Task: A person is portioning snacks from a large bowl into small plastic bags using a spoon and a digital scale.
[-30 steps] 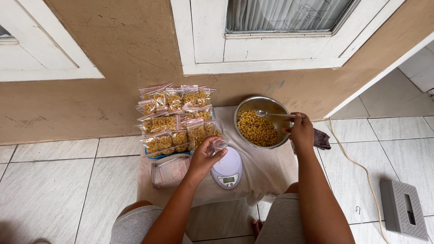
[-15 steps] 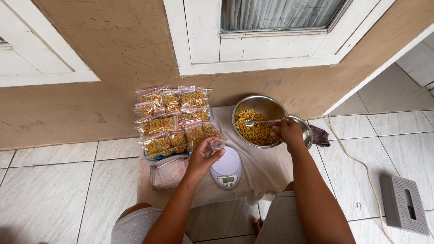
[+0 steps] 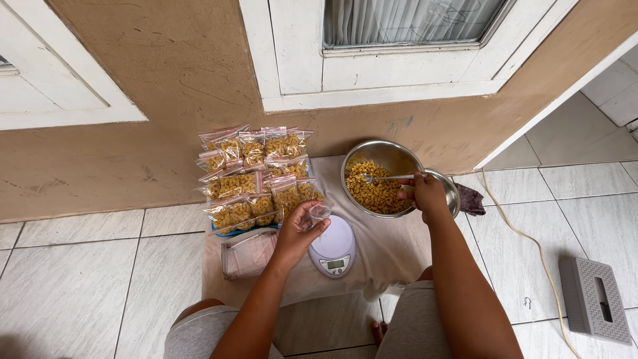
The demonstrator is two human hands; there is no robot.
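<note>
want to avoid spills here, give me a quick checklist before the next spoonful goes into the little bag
1. Small clear bag held open in the left hand: ok, mouth faces up.
2. Spoon gripped by the right hand: ok, bowl end sits over the pasta.
3. Spoon loaded: cannot tell, too small to see.
4. Steel bowl has pasta left: ok, plenty inside.
5. Scale platform free: ok, nothing rests on it; the bag is above its far edge.
6. Filled bags clear of the path from bowl to bag: ok, stacked to the left.
</note>
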